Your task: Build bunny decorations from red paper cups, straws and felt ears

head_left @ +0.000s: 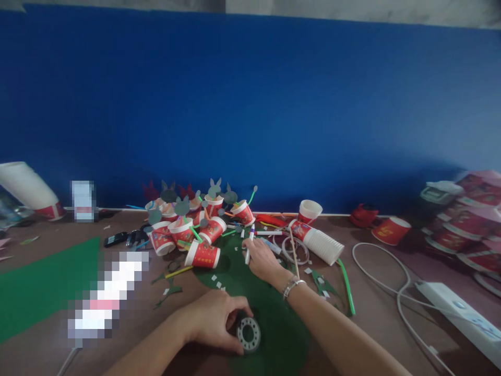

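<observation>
My left hand (pixel 219 321) is closed at the near middle of the table, thumb and fingers pinching the edge of a grey ring-shaped tape roll (pixel 255 334) with small holes around its core. Further out, my right hand (pixel 262 257) has its fingers around a white marker (pixel 248 255) with a purple end, which points away from me. Both hands are over a dark green paper sheet (pixel 282 324). Just left of the marker lie small white paper bits (pixel 218 284). Beyond is a cluster of red paper cups (pixel 203 254) with straws and grey animal-shaped cutouts (pixel 215 187).
A stack of paper cups (pixel 323 245) lies right of my right hand, near a coiled white cable (pixel 295 250) and a green straw (pixel 346 287). A power strip (pixel 462 318) sits at right. Green paper (pixel 47 292) and a blurred-out bright object (pixel 109 297) lie left. A blue panel (pixel 250 104) closes the back.
</observation>
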The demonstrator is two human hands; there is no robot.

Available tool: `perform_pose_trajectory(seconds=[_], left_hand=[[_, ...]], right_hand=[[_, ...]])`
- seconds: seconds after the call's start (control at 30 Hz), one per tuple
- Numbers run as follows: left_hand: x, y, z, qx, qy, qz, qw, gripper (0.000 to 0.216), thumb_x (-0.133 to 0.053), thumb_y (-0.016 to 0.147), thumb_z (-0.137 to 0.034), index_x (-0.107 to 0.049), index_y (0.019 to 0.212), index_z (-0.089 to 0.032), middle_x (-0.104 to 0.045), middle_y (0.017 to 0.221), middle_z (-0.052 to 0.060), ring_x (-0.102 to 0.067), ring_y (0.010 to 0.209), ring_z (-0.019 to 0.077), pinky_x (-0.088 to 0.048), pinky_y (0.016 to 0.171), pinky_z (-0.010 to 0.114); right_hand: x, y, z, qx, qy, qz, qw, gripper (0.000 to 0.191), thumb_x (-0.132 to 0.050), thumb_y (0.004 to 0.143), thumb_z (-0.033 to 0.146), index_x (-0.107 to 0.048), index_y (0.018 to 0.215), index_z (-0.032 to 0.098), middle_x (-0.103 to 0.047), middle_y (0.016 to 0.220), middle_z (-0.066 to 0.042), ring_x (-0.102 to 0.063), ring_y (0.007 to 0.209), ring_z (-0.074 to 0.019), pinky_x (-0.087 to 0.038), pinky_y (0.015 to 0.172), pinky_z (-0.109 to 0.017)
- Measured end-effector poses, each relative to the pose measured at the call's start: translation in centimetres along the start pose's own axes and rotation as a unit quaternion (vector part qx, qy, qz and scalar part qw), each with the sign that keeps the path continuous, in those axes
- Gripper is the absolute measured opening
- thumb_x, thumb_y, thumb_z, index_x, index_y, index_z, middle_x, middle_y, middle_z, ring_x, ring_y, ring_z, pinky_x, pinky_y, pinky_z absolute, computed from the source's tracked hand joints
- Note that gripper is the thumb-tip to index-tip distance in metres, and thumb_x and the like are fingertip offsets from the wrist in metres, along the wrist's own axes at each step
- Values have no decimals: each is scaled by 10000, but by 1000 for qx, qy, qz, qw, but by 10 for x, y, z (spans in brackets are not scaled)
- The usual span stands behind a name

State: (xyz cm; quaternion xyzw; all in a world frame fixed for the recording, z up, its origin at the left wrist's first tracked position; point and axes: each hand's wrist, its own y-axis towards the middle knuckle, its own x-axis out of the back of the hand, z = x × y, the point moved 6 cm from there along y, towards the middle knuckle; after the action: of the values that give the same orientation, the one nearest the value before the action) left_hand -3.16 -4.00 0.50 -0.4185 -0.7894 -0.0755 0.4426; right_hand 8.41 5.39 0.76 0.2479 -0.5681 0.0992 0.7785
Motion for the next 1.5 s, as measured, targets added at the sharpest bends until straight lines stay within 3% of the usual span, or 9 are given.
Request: perform_pose_trajectory(seconds=[0.17, 0.4, 0.63, 0.77, 0.9, 1.0, 1.07, 1.2, 1.5], left_hand=[[0, -2, 0, -7, 5, -17, 1000, 520, -718, 578, -544, -611, 1030, -312, -631, 646, -58, -568, 553, 127, -324, 491, 197], [10, 4, -3, 1, 17, -33, 999, 477, -720, 612, -406, -587, 1062, -318, -640, 663, -66, -585, 586, 136, -325, 499, 196], [28, 26, 8, -11, 23, -63, 998, 446, -734, 591, -397, -631, 1010, -288, -648, 753, -38, -580, 644, 147, -357, 543, 202], [29, 28, 22, 1, -34, -76, 997, 476, -741, 579, -353, -616, 1029, -261, -641, 819, -21, -582, 695, 154, -396, 578, 204], [30, 22, 28, -12, -63, -98, 993, 452, -730, 593, -306, -602, 1022, -246, -633, 890, -6, -573, 755, 166, -421, 614, 215], [32, 19, 30, -15, -96, -94, 991, 447, -708, 613, -302, -574, 1032, -219, -621, 903, 9, -568, 737, 161, -438, 617, 226], [32, 19, 29, -10, -104, -86, 991, 435, -695, 620, -306, -563, 1022, -207, -607, 889, 14, -562, 711, 155, -442, 603, 231], [33, 16, 25, -19, -88, -87, 992, 401, -679, 620, -281, -559, 995, -207, -580, 874, 9, -545, 687, 146, -434, 584, 232], [27, 5, 27, -38, -96, -87, 991, 380, -679, 613, -248, -548, 969, -227, -540, 845, -10, -523, 686, 133, -426, 591, 225]], right_hand=[[-12, 21, 2, -4, -39, -7, 999, 156, -448, 884, 209, -558, 983, 158, -639, 890, -138, -558, 872, -264, -402, 751, -350], [-4, 41, -7, -17, -59, -44, 997, 232, -351, 942, 311, -537, 996, 182, -672, 815, -82, -601, 619, -182, -350, 517, -258], [14, 74, -14, -1, -44, -134, 990, 223, -368, 925, 274, -562, 953, 167, -647, 908, -141, -589, 800, -241, -393, 618, -299], [28, 59, -8, -3, -2, -182, 983, 169, -402, 905, 250, -552, 915, 173, -631, 889, -124, -556, 873, -246, -398, 754, -336], [39, 17, 3, -27, 81, -207, 975, 172, -324, 936, 236, -488, 934, 184, -612, 810, -57, -560, 740, -169, -421, 694, -272], [29, -17, 4, -108, 366, -180, 907, 185, -356, 940, 331, -469, 853, 213, -557, 637, 21, -527, 599, -133, -411, 601, -233], [18, -35, 7, -145, 458, -149, 864, 221, -392, 924, 388, -473, 817, 212, -511, 550, 47, -477, 522, -120, -388, 550, -227], [8, -51, 12, -168, 505, -101, 840, 289, -423, 901, 446, -535, 841, 186, -508, 490, 50, -436, 464, -107, -359, 508, -227], [-4, -42, 2, -197, 551, -52, 809, 390, -363, 904, 480, -590, 914, 164, -548, 493, 32, -475, 480, -120, -383, 501, -231]])
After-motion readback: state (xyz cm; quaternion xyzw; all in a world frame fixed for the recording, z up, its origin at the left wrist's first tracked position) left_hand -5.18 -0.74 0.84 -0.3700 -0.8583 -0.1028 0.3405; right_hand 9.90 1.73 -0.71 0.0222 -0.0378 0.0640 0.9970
